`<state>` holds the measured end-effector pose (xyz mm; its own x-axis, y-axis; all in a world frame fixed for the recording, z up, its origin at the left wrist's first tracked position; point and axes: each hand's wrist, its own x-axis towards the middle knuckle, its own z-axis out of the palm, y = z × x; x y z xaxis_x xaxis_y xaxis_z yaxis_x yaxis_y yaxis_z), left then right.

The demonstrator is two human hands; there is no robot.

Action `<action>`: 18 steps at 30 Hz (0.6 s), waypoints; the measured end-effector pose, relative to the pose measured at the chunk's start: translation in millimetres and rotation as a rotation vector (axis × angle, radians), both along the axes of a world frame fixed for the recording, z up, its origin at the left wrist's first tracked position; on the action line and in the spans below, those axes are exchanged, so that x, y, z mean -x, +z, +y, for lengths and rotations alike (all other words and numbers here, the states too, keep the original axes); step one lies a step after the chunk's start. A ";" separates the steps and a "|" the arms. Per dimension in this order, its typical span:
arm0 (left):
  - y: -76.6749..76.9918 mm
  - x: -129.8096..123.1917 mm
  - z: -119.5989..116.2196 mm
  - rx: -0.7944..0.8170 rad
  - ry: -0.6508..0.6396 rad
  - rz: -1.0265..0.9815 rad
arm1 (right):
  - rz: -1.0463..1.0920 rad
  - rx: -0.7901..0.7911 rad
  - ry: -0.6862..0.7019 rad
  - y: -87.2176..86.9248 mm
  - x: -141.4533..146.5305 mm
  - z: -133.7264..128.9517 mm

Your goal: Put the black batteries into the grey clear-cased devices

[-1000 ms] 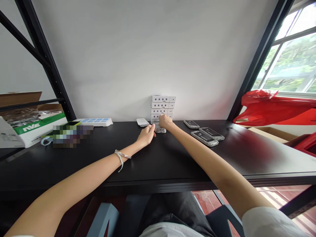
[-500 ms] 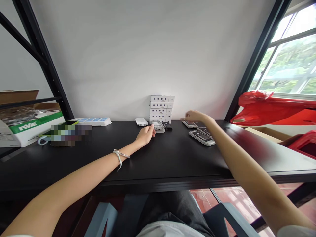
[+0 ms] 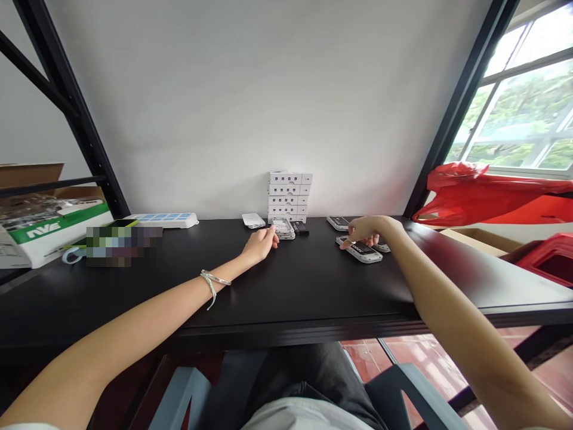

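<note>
Left hand (image 3: 261, 245): my fingers clamp the white, open, rectangular plastic-looking case (image 3: 285, 229) just beyond.
Right hand (image 3: 369, 229): my fingers straddle, apart, the grey, black-centred oblong device (image 3: 362, 252) below.
Slip risk: an off-centre pinch could tip it.

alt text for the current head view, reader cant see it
A person's left hand touches the edge of a small white-framed device with its back open, a black block beside it, while the right hand is at the nearest of three similar devices on a black desk. Behind, white boxes stand stacked by a wall.
</note>
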<state>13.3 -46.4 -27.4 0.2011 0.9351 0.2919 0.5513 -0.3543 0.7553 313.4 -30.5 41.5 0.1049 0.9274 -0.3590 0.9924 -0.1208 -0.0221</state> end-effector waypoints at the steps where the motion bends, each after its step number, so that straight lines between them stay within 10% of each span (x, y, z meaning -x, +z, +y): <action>1: 1.1 -0.2 -1.1 0.000 -0.007 0.004 | 0.015 -0.002 0.034 -1.9 2.4 1.0; 11: 1.4 -8.9 -24.2 -0.111 -0.480 0.128 | -0.020 -0.426 0.446 -17.9 92.9 -31.1; 18: -3.5 -2.6 -15.4 -0.063 -0.465 0.151 | 0.024 -0.562 0.652 -31.5 113.0 -36.9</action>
